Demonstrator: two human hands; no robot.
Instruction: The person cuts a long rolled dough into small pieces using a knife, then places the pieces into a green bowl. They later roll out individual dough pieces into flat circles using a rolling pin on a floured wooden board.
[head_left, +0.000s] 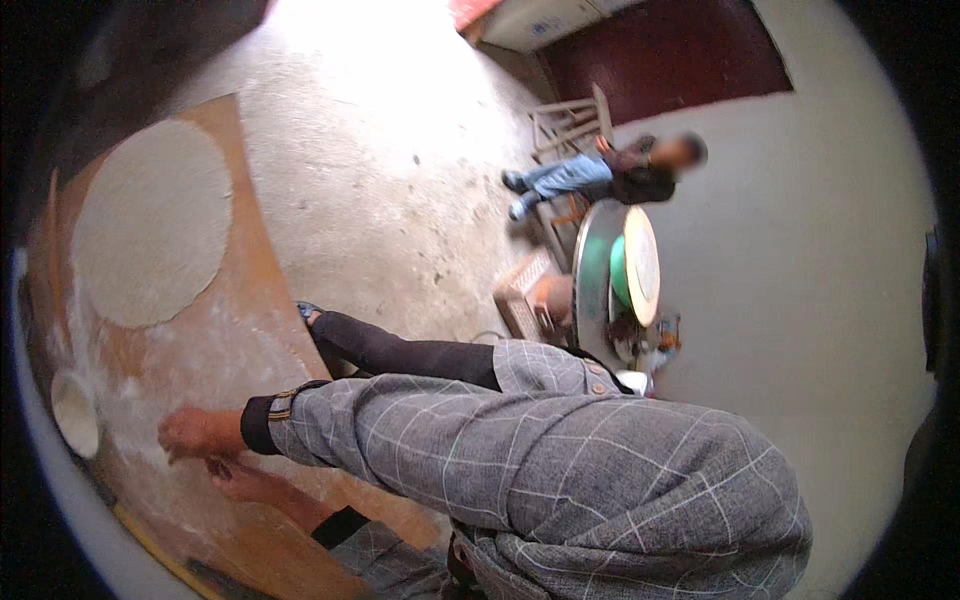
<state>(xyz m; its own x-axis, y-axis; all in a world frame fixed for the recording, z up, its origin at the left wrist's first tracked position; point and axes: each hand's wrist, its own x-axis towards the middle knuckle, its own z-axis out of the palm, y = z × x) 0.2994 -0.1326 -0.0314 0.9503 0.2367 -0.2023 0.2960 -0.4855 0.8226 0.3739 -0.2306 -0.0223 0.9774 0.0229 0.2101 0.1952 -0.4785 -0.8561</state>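
Observation:
My right hand (196, 435) and my left hand (251, 484) meet low over a floured wooden work surface (247, 255). Both have curled fingers and are somewhat blurred. The right hand is palm down, with its fingers partly hidden; whether anything small lies between the hands cannot be made out. Grey checked sleeves with dark cuffs cover both arms. A large, thin round sheet of dough (154, 225) lies flat on the same surface, apart from my hands. Past my fingers, near the opposite rim, stands a pale bowl (95, 420). A long thin wooden rod (54, 247) lies beside the dough sheet.
A person (637, 169) sits near a wooden stool frame (566, 127) across the concrete floor (375, 225). Nearer stand a plastic crate (517, 289) and a round table (592, 262) bearing a green basin (618, 270) with a round tray on top. My leg (405, 352) is beside the work surface's edge.

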